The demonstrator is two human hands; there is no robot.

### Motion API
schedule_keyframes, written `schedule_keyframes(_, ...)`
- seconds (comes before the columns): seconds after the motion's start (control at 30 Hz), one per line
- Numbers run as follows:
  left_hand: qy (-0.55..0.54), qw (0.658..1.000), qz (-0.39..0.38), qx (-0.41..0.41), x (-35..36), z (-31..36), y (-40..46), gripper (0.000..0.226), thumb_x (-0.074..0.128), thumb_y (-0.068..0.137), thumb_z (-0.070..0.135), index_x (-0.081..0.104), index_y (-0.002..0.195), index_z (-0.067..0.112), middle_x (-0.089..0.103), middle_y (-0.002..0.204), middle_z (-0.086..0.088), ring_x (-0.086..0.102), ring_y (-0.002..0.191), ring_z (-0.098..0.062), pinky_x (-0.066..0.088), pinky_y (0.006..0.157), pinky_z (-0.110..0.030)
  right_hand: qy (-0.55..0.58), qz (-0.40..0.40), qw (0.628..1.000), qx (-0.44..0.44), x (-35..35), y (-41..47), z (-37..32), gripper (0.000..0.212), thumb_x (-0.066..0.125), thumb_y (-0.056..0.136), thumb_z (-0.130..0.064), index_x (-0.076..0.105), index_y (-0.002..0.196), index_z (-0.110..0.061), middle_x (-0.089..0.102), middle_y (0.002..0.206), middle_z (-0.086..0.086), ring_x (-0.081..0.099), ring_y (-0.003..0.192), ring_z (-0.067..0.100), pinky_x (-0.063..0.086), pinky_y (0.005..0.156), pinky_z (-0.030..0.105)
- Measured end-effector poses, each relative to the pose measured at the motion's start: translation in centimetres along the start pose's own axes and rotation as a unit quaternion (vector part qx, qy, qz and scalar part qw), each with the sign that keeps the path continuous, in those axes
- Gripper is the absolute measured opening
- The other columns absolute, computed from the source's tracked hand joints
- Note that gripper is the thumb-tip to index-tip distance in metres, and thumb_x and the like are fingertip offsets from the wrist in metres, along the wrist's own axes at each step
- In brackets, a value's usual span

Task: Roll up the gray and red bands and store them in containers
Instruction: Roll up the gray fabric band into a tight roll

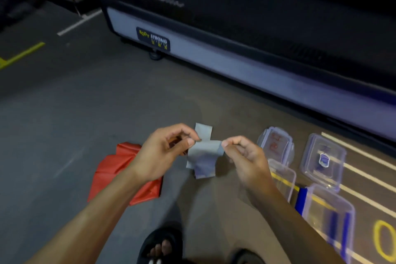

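I hold the gray band (203, 152) in the air over the floor, folded and hanging in loose flaps. My left hand (165, 152) pinches its left edge and my right hand (244, 156) pinches its right edge with thumb and forefinger. The red band (120, 169) lies crumpled on the floor under my left forearm, partly hidden by it. Clear plastic containers stand on the floor to the right: one near my right hand (282, 176), another close to me (330, 216) with blue clips.
Two clear lids (276, 143) (323, 161) lie on the floor behind the containers. A low grey and black machine base (214, 49) runs along the far side. My sandalled feet (160, 246) are at the bottom edge. Painted lines cross the floor at right.
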State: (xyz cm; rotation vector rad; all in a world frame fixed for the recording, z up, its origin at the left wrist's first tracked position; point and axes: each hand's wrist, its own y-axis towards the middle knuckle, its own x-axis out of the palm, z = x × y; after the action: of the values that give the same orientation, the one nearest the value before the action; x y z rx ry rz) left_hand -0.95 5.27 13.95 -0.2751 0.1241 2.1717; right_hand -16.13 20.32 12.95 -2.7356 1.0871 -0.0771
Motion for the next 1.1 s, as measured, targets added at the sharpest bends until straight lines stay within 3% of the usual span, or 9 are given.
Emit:
schedule_keyframes(0.13, 0.046, 0.998, 0.035, 0.037, -0.7, 6.9, -1.2, 0.016, 0.061, 0.099, 0.012, 0.074, 0.093, 0.021, 0.074, 0.088, 0.005, 0.067, 0.08, -0.008, 0.055, 0.074, -0.026, -0.018, 0.017, 0.999, 0.039, -0.1, -2.0, -7.7, 0.016, 0.067, 0.096, -0.014, 0.073, 0.082, -0.014, 0.067, 0.073, -0.007, 0.058, 0.069, 0.002, 0.044, 0.066, 0.02)
schedule_keyframes(0.27, 0.086, 0.992, 0.069, 0.059, -1.5, 13.5, -2.5, 0.019, 0.055, 0.095, 0.032, 0.073, 0.095, 0.026, 0.074, 0.088, 0.008, 0.07, 0.079, -0.015, 0.058, 0.081, -0.042, -0.032, 0.047, 0.997, 0.043, -0.1, -4.9, -15.1, 0.02, 0.069, 0.094, -0.019, 0.074, 0.075, -0.017, 0.069, 0.07, -0.008, 0.06, 0.069, 0.005, 0.042, 0.066, 0.025)
schedule_keyframes(0.4, 0.045, 0.995, 0.05, 0.068, -2.0, 19.1, -4.3, 0.008, 0.066, 0.092, 0.028, 0.072, 0.094, 0.025, 0.072, 0.082, 0.006, 0.064, 0.075, -0.011, 0.053, 0.08, -0.038, -0.028, 0.065, 0.997, 0.044, -0.4, -8.1, -20.9, 0.016, 0.069, 0.093, -0.022, 0.074, 0.078, -0.017, 0.063, 0.077, 0.004, 0.053, 0.076, 0.019, 0.038, 0.064, 0.029)
schedule_keyframes(0.5, 0.051, 0.992, 0.07, 0.091, -2.4, 22.5, -5.6, 0.009, 0.071, 0.091, 0.021, 0.075, 0.093, 0.029, 0.075, 0.085, 0.002, 0.066, 0.079, -0.012, 0.054, 0.082, -0.041, -0.013, 0.073, 0.996, 0.057, -0.8, -10.3, -23.6, 0.013, 0.07, 0.091, -0.028, 0.073, 0.083, -0.018, 0.069, 0.086, 0.002, 0.062, 0.087, 0.02, 0.044, 0.071, 0.033)
schedule_keyframes(0.6, 0.049, 0.988, 0.109, 0.099, -2.3, 24.8, -6.9, 0.012, 0.077, 0.089, 0.016, 0.079, 0.092, 0.027, 0.077, 0.086, 0.006, 0.072, 0.084, -0.013, 0.058, 0.085, -0.039, 0.014, 0.083, 0.993, 0.077, -1.2, -11.9, -24.9, 0.014, 0.072, 0.086, -0.033, 0.073, 0.091, -0.02, 0.075, 0.098, 0.003, 0.068, 0.099, 0.019, 0.048, 0.074, 0.035)
schedule_keyframes(0.73, 0.091, 0.978, 0.149, 0.115, -1.3, 26.3, -9.1, 0.012, 0.079, 0.087, 0.016, 0.081, 0.098, 0.02, 0.077, 0.086, 0.012, 0.072, 0.084, -0.002, 0.054, 0.083, -0.019, 0.056, 0.084, 0.99, 0.096, -1.5, -13.9, -25.4, 0.01, 0.072, 0.087, -0.028, 0.067, 0.088, -0.019, 0.07, 0.084, -0.001, 0.064, 0.085, 0.014, 0.045, 0.073, 0.035)
schedule_keyframes(0.9, 0.215, 0.95, 0.15, 0.172, -1.5, 26.2, -10.9, 0.01, 0.076, 0.09, 0.019, 0.079, 0.098, 0.023, 0.07, 0.087, 0.014, 0.066, 0.08, 0.001, 0.045, 0.074, -0.009, 0.064, 0.06, 0.99, 0.113, -1.6, -15.0, -25.0, 0.009, 0.071, 0.085, -0.029, 0.069, 0.086, -0.021, 0.072, 0.076, -0.007, 0.066, 0.081, 0.012, 0.043, 0.067, 0.031)
schedule_keyframes(0.97, 0.266, 0.934, 0.143, 0.189, -2.0, 25.9, -11.2, 0.008, 0.073, 0.093, 0.022, 0.077, 0.099, 0.025, 0.063, 0.084, 0.016, 0.06, 0.077, 0.003, 0.04, 0.072, -0.01, 0.065, 0.051, 0.99, 0.117, -1.3, -15.2, -24.9, 0.009, 0.072, 0.085, -0.029, 0.068, 0.083, -0.021, 0.071, 0.076, -0.006, 0.066, 0.081, 0.013, 0.042, 0.067, 0.031)
schedule_keyframes(1.1, 0.35, 0.906, 0.152, 0.184, -2.6, 25.3, -11.7, 0.006, 0.063, 0.098, 0.033, 0.069, 0.098, 0.033, 0.053, 0.084, 0.019, 0.048, 0.083, -0.004, 0.045, 0.074, -0.029, 0.051, 0.028, 0.992, 0.113, -0.9, -15.2, -25.1, 0.009, 0.073, 0.086, -0.028, 0.067, 0.084, -0.021, 0.071, 0.077, -0.005, 0.066, 0.08, 0.014, 0.042, 0.067, 0.031)
